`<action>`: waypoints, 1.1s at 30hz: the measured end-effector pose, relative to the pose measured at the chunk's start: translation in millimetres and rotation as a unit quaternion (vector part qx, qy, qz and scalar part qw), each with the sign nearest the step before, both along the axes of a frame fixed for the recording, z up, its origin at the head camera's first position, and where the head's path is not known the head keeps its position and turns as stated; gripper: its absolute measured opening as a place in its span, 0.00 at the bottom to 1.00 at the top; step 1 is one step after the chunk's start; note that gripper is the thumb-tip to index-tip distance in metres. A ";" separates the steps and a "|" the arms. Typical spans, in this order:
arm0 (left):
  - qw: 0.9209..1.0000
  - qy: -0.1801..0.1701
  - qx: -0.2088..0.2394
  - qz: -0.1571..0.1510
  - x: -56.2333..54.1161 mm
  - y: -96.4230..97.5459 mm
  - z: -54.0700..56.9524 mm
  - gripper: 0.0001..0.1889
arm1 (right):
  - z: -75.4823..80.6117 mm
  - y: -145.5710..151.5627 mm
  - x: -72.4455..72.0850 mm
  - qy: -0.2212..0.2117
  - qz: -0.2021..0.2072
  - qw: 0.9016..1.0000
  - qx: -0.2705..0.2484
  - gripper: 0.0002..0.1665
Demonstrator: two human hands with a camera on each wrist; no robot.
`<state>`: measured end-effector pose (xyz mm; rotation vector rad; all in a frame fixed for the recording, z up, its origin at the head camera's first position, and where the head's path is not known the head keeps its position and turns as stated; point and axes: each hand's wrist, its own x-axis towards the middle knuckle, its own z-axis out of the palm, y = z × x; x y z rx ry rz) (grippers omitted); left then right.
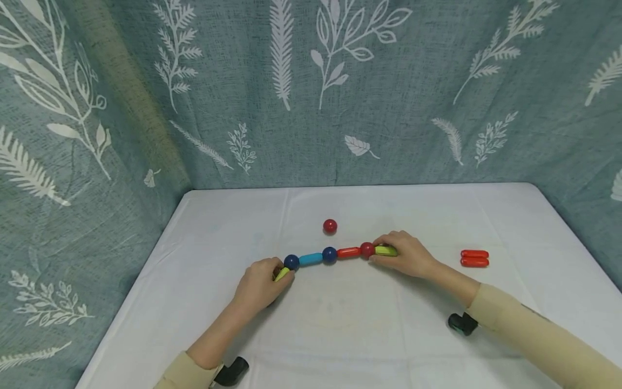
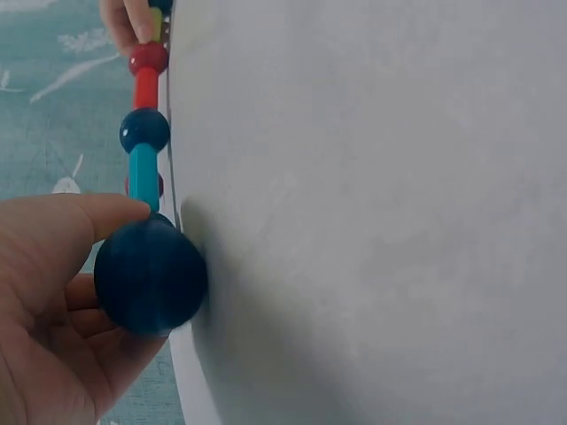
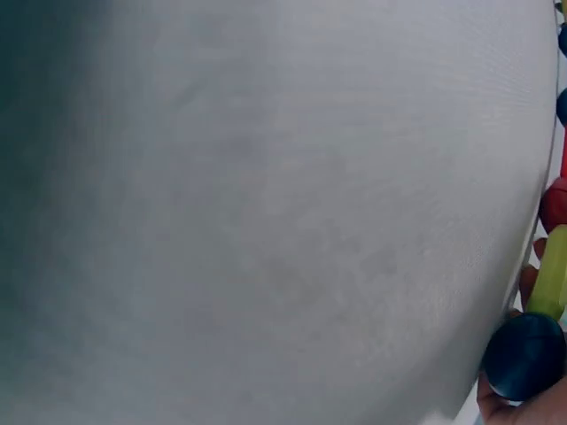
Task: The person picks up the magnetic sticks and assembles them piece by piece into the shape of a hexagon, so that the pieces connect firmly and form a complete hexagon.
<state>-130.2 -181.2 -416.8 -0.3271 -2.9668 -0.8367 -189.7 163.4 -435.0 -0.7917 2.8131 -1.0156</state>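
A chain of magnetic building sticks and balls stretches between both hands. Left to right it runs yellow-green stick (image 1: 282, 274), dark blue ball (image 1: 291, 262), light blue stick (image 1: 311, 259), dark blue ball (image 1: 330, 255), red stick (image 1: 348, 253), red ball (image 1: 367, 249), yellow-green stick (image 1: 386, 251). My left hand (image 1: 259, 283) grips the left end; its wrist view shows a dark blue end ball (image 2: 151, 279) between thumb and fingers. At the other end, my right hand (image 1: 408, 256) holds the right yellow-green stick; an end ball (image 3: 524, 356), also dark blue, sits at its fingers.
A loose red ball (image 1: 330, 226) lies behind the chain. Two red sticks (image 1: 474, 258) lie side by side at the right. The white-covered table (image 1: 340, 324) meets a leaf-patterned green curtain (image 1: 301, 135). Black wrist devices (image 1: 232, 371) show at both forearms.
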 end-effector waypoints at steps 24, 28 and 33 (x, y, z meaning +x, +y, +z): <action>0.983 -0.007 0.012 -0.181 31.2 13.0 4.5 0.16 | 8.6 0.9 -9.9 -0.047 -0.026 0.999 0.001 0.18; 0.951 0.036 -0.024 -0.305 30.2 8.3 5.4 0.18 | 13.2 14.6 -9.7 -0.050 -0.030 0.998 0.014 0.19; 0.916 0.083 -0.036 -0.391 28.3 11.8 2.3 0.17 | 15.2 23.0 -10.5 -0.064 -0.052 0.996 0.025 0.16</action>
